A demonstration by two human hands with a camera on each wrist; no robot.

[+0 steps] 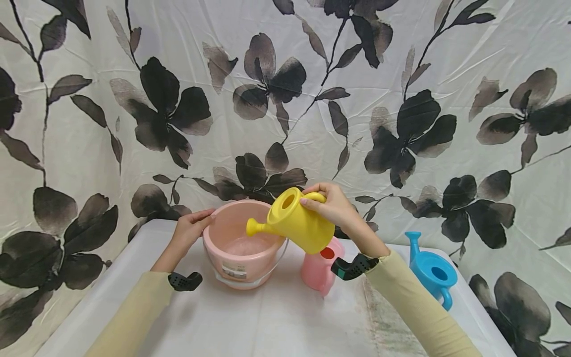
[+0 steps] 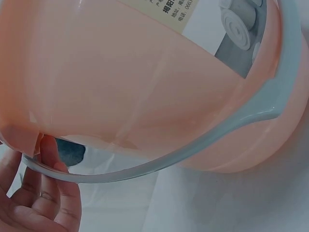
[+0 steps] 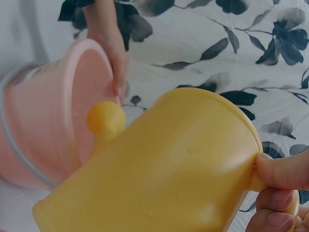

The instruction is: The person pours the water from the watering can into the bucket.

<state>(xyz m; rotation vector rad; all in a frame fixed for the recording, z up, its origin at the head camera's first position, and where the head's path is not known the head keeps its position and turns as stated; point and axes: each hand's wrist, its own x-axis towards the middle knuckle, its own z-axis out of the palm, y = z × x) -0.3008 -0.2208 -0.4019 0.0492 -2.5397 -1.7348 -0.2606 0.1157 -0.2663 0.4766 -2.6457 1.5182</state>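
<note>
Three smooth, glossy watering cans, apparently plastic, share a white-covered counter point(image 1: 294, 327) with a rounded pink bucket point(image 1: 264, 262). The yellow watering can point(image 1: 305, 225), a tapered cylinder with a round mouth, is held up beside the bucket; the right hand point(image 1: 332, 204) curls its fingers and thumb around the loop handle. Its long axis slants, mouth end to the upper left and base to the lower right, and its knob-ended spout point(image 1: 256, 227) points left over the bucket's opening. The left hand point(image 1: 189, 230) has its fingers closed on the bucket's rim. A thin pale bail point(image 2: 193, 148) hangs across the front, near a label point(image 2: 203, 29) showing white rolls and Chinese print, including 地址 and 电话. The pink watering can point(image 1: 314, 275) sits right of the bucket; the blue watering can point(image 1: 430, 275) stands farther right, before a wrinkled cloth point(image 1: 178, 44) printed with dark flowers.
</note>
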